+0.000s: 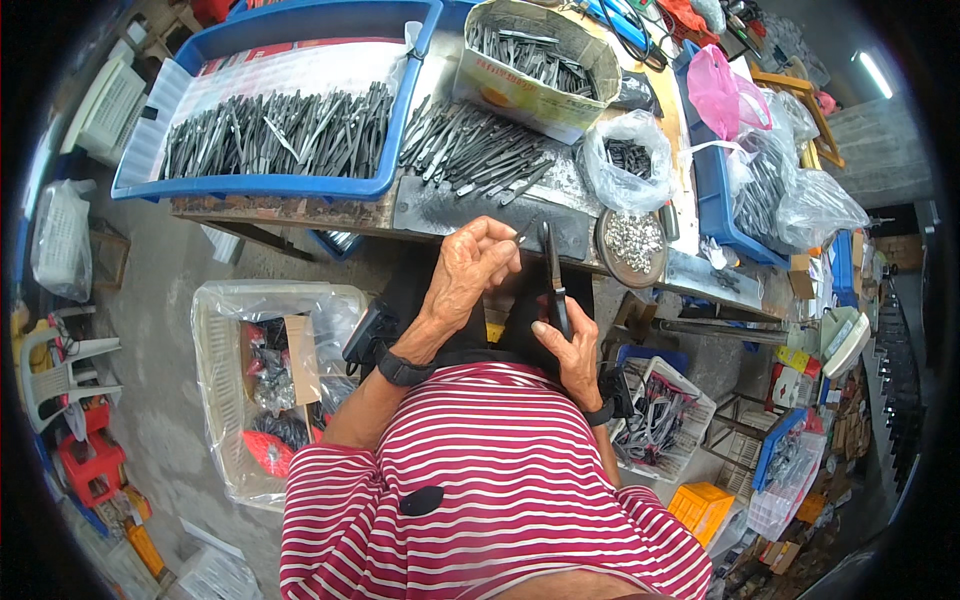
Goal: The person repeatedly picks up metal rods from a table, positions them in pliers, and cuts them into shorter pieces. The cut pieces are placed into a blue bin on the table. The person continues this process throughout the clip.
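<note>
My left hand (468,272) is raised just over the table's front edge, thumb and forefinger pinched together. A small dark pointed piece (526,232) shows at those fingertips; its kind is too small to tell. In my right hand (574,352) is a slim dark tool with a black handle (556,285), held upright, its narrow tip reaching over a dark metal plate (430,208). Right of the tool sits a round dish of small silvery parts (632,248). A pile of thin dark metal strips (470,150) lies beyond my left hand.
A blue-rimmed tray (250,188) of similar strips stands at the left, a cardboard box (500,95) of strips behind. A clear plastic bag (628,170) and a blue bin (715,190) are to the right. Lined crates (215,390) stand on the floor beside me.
</note>
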`<state>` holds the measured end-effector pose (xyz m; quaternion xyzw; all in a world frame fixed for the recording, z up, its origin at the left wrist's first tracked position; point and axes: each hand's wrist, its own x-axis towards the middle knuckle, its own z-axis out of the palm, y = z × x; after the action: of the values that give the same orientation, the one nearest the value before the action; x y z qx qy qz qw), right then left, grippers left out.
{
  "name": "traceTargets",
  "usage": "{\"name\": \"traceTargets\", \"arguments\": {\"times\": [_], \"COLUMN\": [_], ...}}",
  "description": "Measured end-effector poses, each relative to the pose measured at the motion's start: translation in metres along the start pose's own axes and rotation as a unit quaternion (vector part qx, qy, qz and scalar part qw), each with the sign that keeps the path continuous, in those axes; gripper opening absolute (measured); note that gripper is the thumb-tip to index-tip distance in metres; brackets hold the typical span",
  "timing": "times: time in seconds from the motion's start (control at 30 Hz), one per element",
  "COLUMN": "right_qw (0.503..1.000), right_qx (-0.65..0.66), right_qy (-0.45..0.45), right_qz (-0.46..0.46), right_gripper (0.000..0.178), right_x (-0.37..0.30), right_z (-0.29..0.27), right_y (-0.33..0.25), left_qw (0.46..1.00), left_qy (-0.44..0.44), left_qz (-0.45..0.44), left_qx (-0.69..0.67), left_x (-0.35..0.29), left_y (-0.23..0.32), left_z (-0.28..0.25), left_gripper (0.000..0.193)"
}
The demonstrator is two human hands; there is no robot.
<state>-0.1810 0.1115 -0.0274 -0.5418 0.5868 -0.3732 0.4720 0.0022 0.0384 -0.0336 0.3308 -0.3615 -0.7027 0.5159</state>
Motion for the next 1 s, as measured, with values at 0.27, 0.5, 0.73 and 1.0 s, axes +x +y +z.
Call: {"name": "traceTargets", "arguments": {"times": [0.27, 0.5, 0.73, 1.0], "right_qw": [1.000, 1.000, 1.000, 1.000], "right_qx": [-0.003, -0.005, 0.003, 0.001], "right_qy": [0.007, 0.005, 0.001, 0.001], "right_qz": [0.013, -0.003, -0.003, 0.001], "right_gripper": [0.037, 0.037, 0.034, 0.034], "right_x": [-0.0001, 0.0000, -0.0002, -0.0005], "right_z": [0.0014, 0.0009, 0.0009, 0.0008], "right_y": [0.0030, 0.0038, 0.0011, 0.0023], "left_qw": [1.000, 1.000, 1.000, 1.000], "left_qy": [-0.007, 0.003, -0.001, -0.001], "left_qz": [0.001, 0.000, 0.000, -0.001], "left_qx": [0.005, 0.002, -0.008, -0.015], "left_x": [-0.0012, -0.0007, -0.0002, 0.0002], "left_y": [0.0003, 0.0004, -0.0005, -0.0004], "left_z": [-0.0012, 0.0001, -0.0006, -0.0005], "left_gripper": [0.014, 0.022, 0.022, 0.022]}}
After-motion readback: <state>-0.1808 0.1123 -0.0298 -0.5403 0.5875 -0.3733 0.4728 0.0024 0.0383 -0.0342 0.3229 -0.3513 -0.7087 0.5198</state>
